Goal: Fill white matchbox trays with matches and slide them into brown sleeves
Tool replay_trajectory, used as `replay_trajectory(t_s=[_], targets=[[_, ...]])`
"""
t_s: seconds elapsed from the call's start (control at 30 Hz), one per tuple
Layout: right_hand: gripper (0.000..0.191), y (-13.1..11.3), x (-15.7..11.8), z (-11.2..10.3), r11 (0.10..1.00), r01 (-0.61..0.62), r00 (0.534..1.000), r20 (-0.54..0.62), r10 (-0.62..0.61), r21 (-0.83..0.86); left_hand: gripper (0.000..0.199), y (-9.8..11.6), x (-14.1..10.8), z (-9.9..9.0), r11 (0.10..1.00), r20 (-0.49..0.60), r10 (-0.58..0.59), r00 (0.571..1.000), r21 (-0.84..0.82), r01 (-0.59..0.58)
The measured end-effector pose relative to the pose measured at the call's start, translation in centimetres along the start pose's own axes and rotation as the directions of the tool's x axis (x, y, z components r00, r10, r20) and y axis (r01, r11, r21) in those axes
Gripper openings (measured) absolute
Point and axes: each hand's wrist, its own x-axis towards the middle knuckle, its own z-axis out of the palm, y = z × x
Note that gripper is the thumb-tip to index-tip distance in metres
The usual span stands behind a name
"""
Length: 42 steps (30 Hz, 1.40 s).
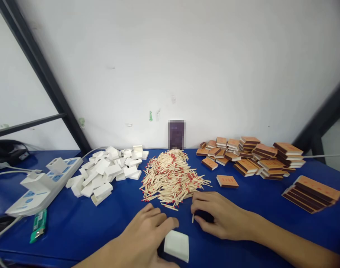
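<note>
My left hand (151, 230) is curled around a small white matchbox tray (176, 245) near the front edge, index finger at its far side and thumb at its near side. Whether the tray holds anything is hard to make out. Between the thumb and fingers of my right hand (211, 214) is a single matchstick (192, 218), pointing down; its head is hidden by the fingers. Just beyond both hands spreads a big heap of red-tipped matches (172, 178), with my right fingertips at its near right edge.
Left of the heap lie piled white trays (103, 171). Orange-and-brown matchbox sleeves (248, 165) are stacked at right, one sleeve (227, 181) apart and a row (312, 193) farther right. A power strip (44, 190) and a green stick (38, 225) lie far left. A white wall (186, 67) stands behind.
</note>
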Motion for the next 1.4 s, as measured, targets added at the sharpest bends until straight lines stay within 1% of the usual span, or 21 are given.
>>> replay_trajectory(t_s=[0.03, 0.13, 0.17, 0.23, 0.3, 0.37, 0.43, 0.57, 0.63, 0.73, 0.83, 0.93, 1.03, 1.07, 1.1, 1.17, 1.2, 1.3, 1.4], targets=[[0.011, 0.0, 0.0, 0.0, 1.0, 0.004, 1.0, -0.01, -0.004, 0.011, 0.057, -0.5, 0.5, -0.3, 1.0, 0.001, 0.018, 1.0, -0.007, -0.018], [0.01, 0.1, 0.0, 0.2, 0.999, 0.027, 0.999, -0.048, -0.025, 0.04, 0.026, -2.6, 2.3, -1.8, 0.995, 0.027, 0.099, 0.995, 0.022, -0.099], [0.011, 0.1, 0.0, 0.3, 0.998, 0.031, 0.998, -0.062, -0.027, 0.049, 0.02, -3.4, 2.8, -2.2, 0.99, 0.047, 0.13, 0.99, 0.043, -0.132], [0.013, 0.1, 0.0, 0.6, 0.997, 0.03, 0.996, -0.085, -0.025, 0.064, 0.016, -4.8, 3.5, -2.6, 0.978, 0.073, 0.191, 0.979, 0.077, -0.196], [0.018, 0.2, -0.1, 0.8, 0.998, 0.018, 0.996, -0.088, -0.012, 0.068, 0.014, -5.5, 3.8, -2.4, 0.965, 0.082, 0.235, 0.969, 0.101, -0.242], [0.023, 0.2, -0.1, 1.0, 0.997, 0.001, 0.996, -0.086, 0.005, 0.073, 0.013, -5.7, 3.6, -1.8, 0.96, 0.072, 0.246, 0.967, 0.117, -0.253], [0.025, 0.1, 0.1, 1.1, 0.995, -0.006, 0.996, -0.09, 0.014, 0.096, 0.013, -5.5, 3.2, -1.3, 0.965, 0.052, 0.23, 0.972, 0.119, -0.234], [0.021, -0.4, 1.2, 1.5, 0.987, 0.034, 0.995, -0.095, -0.019, 0.16, 0.011, -5.3, 2.6, -0.8, 0.98, 0.021, 0.183, 0.983, 0.077, -0.184], [0.018, -0.5, 2.0, 2.0, 0.988, 0.051, 0.995, -0.097, -0.037, 0.147, 0.011, -5.3, 2.6, -0.6, 0.985, -0.001, 0.168, 0.986, 0.049, -0.168], [0.016, -0.6, 2.9, 2.5, 0.996, 0.062, 0.994, -0.095, -0.055, 0.067, 0.013, -5.4, 2.7, -0.4, 0.99, -0.023, 0.138, 0.99, 0.001, -0.138], [0.018, -0.5, 2.9, 2.6, 0.994, 0.06, 0.993, -0.098, -0.068, -0.088, 0.014, -5.2, 2.9, 0.1, 0.995, -0.015, 0.094, 0.995, -0.023, -0.095], [0.018, -0.4, 2.4, 2.5, 0.977, 0.013, 0.991, -0.126, -0.04, -0.214, 0.012, -5.0, 3.0, 0.4, 0.993, -0.002, 0.116, 0.993, -0.001, -0.116], [0.021, -0.4, 2.1, 2.5, 0.974, -0.006, 0.995, -0.094, -0.016, -0.227, 0.008, -5.2, 3.1, -0.2, 0.975, 0.009, 0.222, 0.975, 0.02, -0.222], [0.022, -0.4, 2.1, 2.5, 0.977, -0.008, 0.996, -0.084, -0.011, -0.215, 0.007, -5.4, 3.1, -0.6, 0.962, -0.001, 0.27, 0.963, 0.042, -0.27], [0.023, -0.4, 2.1, 2.5, 0.98, -0.012, 0.997, -0.079, -0.004, -0.2, 0.008, -5.6, 3.0, -1.0, 0.953, -0.021, 0.295, 0.955, 0.079, -0.293], [0.021, -0.5, 2.1, 2.5, 0.986, -0.017, 0.997, -0.08, 0.004, -0.168, 0.018, -5.9, 2.8, -2.0, 0.951, -0.07, 0.282, 0.957, 0.155, -0.269], [0.019, -0.5, 2.2, 2.5, 0.988, -0.023, 0.997, -0.081, 0.01, -0.155, 0.019, -6.0, 2.6, -2.3, 0.95, -0.101, 0.275, 0.956, 0.183, -0.254], [0.014, -0.6, 2.3, 2.4, 0.993, -0.044, 0.995, -0.093, 0.034, -0.11, 0.014, -6.4, 2.3, -3.1, 0.951, -0.151, 0.262, 0.953, 0.207, -0.229], [0.008, -0.6, 2.4, 2.2, 0.998, -0.051, 0.995, -0.093, 0.046, -0.043, 0.012, -7.4, 2.0, -3.7, 0.958, -0.216, 0.234, 0.948, 0.215, -0.188]])
